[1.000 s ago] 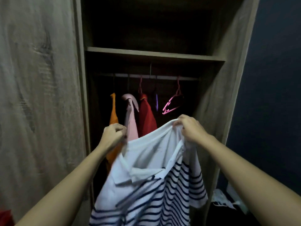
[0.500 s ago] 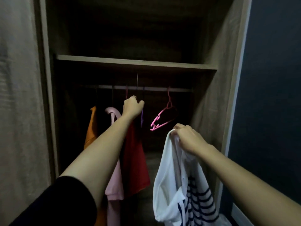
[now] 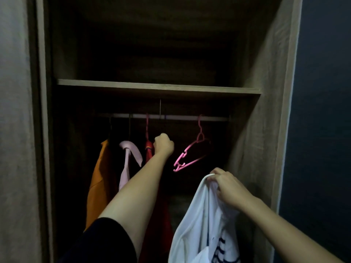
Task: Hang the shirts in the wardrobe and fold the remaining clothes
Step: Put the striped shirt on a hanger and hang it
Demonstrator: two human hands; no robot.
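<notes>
Nearest you, at about five o'clock, your right hand [image 3: 228, 188] was closed on the bunched upper edge of the white striped shirt [image 3: 197, 224], fingers pinched together on the cloth, and the rest of it hung slack toward the bottom edge with its navy stripes showing low down. That shirt was the one waiting to be hung; it was off any hanger and well apart from the rail.

Further in, near the centre of the view, your left hand [image 3: 163, 144] was curled into a fist below the rail [image 3: 171, 117], just beside the red shirt [image 3: 150, 150]. I could not tell whether it was clamped on a hanger or only closed, because the spot was too dark.

At two o'clock from that fist, an empty pink hanger [image 3: 190, 154] hung tilted on the rail. At nine o'clock from the fist hung the pale pink shirt [image 3: 129, 158], then the orange shirt [image 3: 98, 183], with the shelf [image 3: 157, 88] above them all.

My judgement: you were in the step of fetching a hanger for the striped shirt. The next move called for lifting a free hanger's hook clear off the rail and bringing it down to the collar, while your right hand kept the neck opening reachable.
</notes>
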